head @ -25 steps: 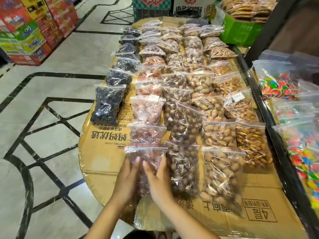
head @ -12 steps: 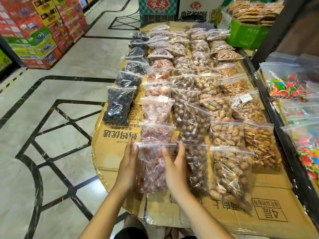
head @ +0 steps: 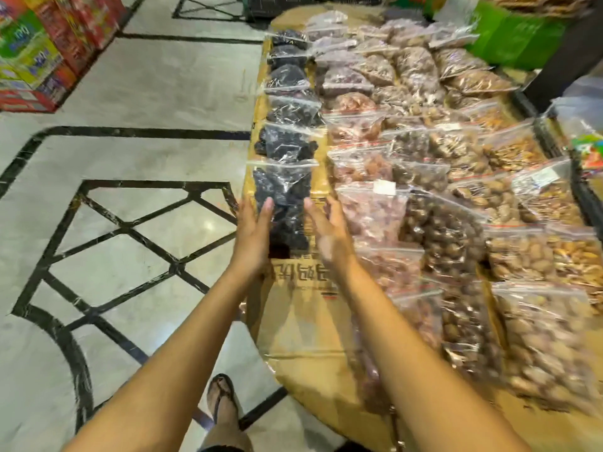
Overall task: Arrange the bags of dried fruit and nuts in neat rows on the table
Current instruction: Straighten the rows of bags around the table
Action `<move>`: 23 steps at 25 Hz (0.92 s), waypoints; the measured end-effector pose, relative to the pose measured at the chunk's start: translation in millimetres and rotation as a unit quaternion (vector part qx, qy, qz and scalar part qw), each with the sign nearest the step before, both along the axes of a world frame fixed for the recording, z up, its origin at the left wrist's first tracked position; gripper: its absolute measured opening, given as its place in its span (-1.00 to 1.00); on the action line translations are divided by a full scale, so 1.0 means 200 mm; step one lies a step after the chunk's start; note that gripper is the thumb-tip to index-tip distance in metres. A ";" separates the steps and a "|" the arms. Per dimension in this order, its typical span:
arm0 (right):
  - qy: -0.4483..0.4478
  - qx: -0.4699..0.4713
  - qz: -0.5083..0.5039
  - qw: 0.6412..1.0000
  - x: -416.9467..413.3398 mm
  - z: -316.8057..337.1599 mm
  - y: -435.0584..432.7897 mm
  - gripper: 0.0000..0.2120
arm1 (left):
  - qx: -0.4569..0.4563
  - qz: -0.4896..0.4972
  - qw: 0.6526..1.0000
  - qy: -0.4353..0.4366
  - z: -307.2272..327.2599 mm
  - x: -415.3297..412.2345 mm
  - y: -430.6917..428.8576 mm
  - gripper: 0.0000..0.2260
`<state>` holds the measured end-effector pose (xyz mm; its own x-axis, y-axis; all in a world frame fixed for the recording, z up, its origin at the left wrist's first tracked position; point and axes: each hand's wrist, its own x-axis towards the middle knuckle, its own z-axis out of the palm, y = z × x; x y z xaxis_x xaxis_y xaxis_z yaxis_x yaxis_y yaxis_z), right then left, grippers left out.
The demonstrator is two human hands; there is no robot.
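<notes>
Clear zip bags of dried fruit and nuts lie in rows on a cardboard-covered table (head: 303, 324). The leftmost row holds dark fruit. Its nearest bag of dark dried fruit (head: 283, 203) lies between my hands. My left hand (head: 253, 236) is flat against the bag's left side, fingers straight. My right hand (head: 328, 233) is at its right edge, fingers spread, blurred. Neither hand grips it. The pinkish fruit bag (head: 372, 213) lies just right of my right hand, with brown nut bags (head: 447, 236) further right.
Green crate (head: 515, 37) of snacks at the far right end. Candy bags (head: 590, 151) sit on a shelf to the right beyond a black rail. Stacked red boxes (head: 42, 50) stand across the tiled floor on the left. My sandalled foot (head: 223, 402) shows below.
Both hands have left the nearest pinkish fruit bag and reached forward and left to the nearest dark fruit bag. The camera has moved closer and leftwards.
</notes>
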<state>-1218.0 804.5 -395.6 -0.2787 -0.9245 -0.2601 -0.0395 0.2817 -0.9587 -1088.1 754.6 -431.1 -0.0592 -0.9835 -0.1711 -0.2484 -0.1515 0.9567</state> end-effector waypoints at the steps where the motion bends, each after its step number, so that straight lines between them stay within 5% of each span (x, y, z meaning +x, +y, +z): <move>1: 0.010 0.026 -0.017 0.999 0.04 -0.02 -0.08 -0.04 | 0.023 -0.020 0.999 0.018 0.00 0.00 -0.06 -0.12; 5: 0.011 0.031 -0.076 0.997 0.19 0.00 -0.29 -0.43 | 0.088 -0.066 0.991 0.082 0.04 -0.03 -0.26 -0.35; 10: 0.079 0.011 -0.101 0.992 0.20 -0.13 -0.32 -0.36 | 0.038 -0.129 0.975 0.176 -0.05 -0.01 -0.16 -0.32; 14: 0.101 0.053 -0.051 0.992 0.13 -0.15 -0.35 -0.25 | 0.097 -0.107 0.982 0.119 -0.03 -0.03 -0.18 -0.23; 17: 0.165 0.021 -0.028 0.986 0.07 -0.01 -0.23 -0.34 | 0.018 -0.046 0.995 0.086 0.04 -0.01 -0.06 -0.25; 20: 0.213 -0.039 -0.155 0.964 -0.14 0.12 -0.04 -0.50 | -0.070 -0.125 0.983 0.110 0.11 -0.09 0.13 -0.36; 23: 0.178 0.041 -0.208 0.961 -0.44 0.10 0.06 -0.60 | 0.024 -0.203 0.967 0.151 0.13 -0.31 0.26 -0.41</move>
<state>-1305.3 817.4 -376.4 -0.7040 -0.6949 -0.1468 -0.2296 0.4182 -0.8789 -1150.1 806.2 -404.3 -0.4927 -0.8604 -0.1302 -0.0078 -0.1453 0.9894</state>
